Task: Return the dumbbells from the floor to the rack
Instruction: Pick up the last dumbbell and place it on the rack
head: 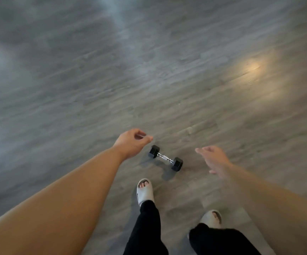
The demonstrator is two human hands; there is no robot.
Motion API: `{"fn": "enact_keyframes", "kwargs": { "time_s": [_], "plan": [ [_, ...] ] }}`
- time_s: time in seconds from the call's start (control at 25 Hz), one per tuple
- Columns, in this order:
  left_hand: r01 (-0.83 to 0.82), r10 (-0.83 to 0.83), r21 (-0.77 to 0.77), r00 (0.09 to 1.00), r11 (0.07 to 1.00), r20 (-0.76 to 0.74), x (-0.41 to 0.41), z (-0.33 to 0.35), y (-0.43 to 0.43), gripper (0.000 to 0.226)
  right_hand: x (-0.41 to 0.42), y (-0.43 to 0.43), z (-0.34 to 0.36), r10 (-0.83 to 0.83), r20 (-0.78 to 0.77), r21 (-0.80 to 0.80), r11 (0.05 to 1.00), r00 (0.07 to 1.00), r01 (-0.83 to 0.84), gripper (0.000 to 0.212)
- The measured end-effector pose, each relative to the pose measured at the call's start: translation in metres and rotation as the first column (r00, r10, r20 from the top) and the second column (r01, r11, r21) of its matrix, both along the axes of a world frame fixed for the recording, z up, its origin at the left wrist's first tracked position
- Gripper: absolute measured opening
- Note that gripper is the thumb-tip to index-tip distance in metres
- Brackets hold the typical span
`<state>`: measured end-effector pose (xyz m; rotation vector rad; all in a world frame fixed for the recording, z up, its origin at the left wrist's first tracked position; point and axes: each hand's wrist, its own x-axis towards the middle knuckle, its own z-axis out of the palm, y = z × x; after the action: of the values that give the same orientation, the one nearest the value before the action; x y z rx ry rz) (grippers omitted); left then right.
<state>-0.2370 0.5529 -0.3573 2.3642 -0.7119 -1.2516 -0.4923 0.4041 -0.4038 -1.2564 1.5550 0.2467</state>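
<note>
A small dumbbell [166, 158] with black hexagonal heads and a chrome handle lies on the grey wood-look floor, just ahead of my feet. My left hand [132, 142] hangs above and to the left of it, fingers loosely curled, holding nothing. My right hand [214, 159] is stretched out to the dumbbell's right, fingers apart and blurred by motion, also holding nothing. Neither hand touches the dumbbell. No rack is in view.
My left foot in a pale slide sandal [145, 191] stands right behind the dumbbell, my right foot [211, 217] further back. Grey plank flooring [149, 70] fills the view, with a warm light reflection [253, 67] at the right.
</note>
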Motion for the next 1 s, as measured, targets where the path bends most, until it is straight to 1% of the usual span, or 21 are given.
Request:
{"fn": "enact_keyframes", "kwargs": {
  "time_s": [0.08,0.2,0.36,0.44,0.52,0.6,0.68,0.8,0.92,1.0],
  "plan": [
    [0.010,-0.009,0.011,0.999,1.000,-0.045,0.020,-0.059,-0.017,0.047,0.025,0.000,-0.049,-0.028,-0.014,0.005,1.000,1.000,0.028,0.050],
    [-0.050,0.057,0.078,0.994,0.996,-0.088,0.035,-0.169,-0.032,0.046,0.046,0.005,-0.152,-0.102,-0.045,0.024,0.994,0.994,0.103,0.044],
    [-0.093,0.113,0.177,0.988,0.980,-0.104,0.044,-0.326,-0.034,0.054,0.048,0.007,-0.307,-0.139,-0.131,0.096,0.984,0.982,0.152,0.061],
    [-0.117,0.138,0.211,0.986,0.970,-0.090,0.046,-0.411,-0.037,0.064,0.042,0.009,-0.386,-0.186,-0.148,0.105,0.974,0.971,0.203,0.071],
    [-0.129,0.152,0.226,0.985,0.965,-0.086,0.043,-0.481,-0.042,0.077,0.033,0.012,-0.448,-0.250,-0.148,0.123,0.955,0.957,0.269,0.083],
    [-0.115,0.145,0.244,0.984,0.963,-0.108,0.033,-0.539,-0.044,0.090,0.030,0.019,-0.498,-0.286,-0.145,0.190,0.931,0.947,0.311,0.089],
    [-0.095,0.130,0.242,0.982,0.966,-0.136,0.022,-0.576,-0.043,0.098,0.030,0.024,-0.533,-0.284,-0.126,0.233,0.923,0.950,0.307,0.085],
    [-0.104,0.133,0.215,0.983,0.971,-0.129,0.019,-0.602,-0.041,0.095,0.033,0.025,-0.559,-0.282,-0.132,0.212,0.928,0.950,0.305,0.065],
    [-0.097,0.116,0.208,0.990,0.973,-0.084,0.021,-0.593,-0.044,0.086,0.035,0.023,-0.557,-0.235,-0.179,0.182,0.946,0.955,0.267,0.059],
    [-0.077,0.090,0.203,0.995,0.976,-0.052,0.019,-0.573,-0.049,0.080,0.035,0.021,-0.543,-0.261,-0.192,0.165,0.942,0.946,0.294,0.061]
  ]
}}
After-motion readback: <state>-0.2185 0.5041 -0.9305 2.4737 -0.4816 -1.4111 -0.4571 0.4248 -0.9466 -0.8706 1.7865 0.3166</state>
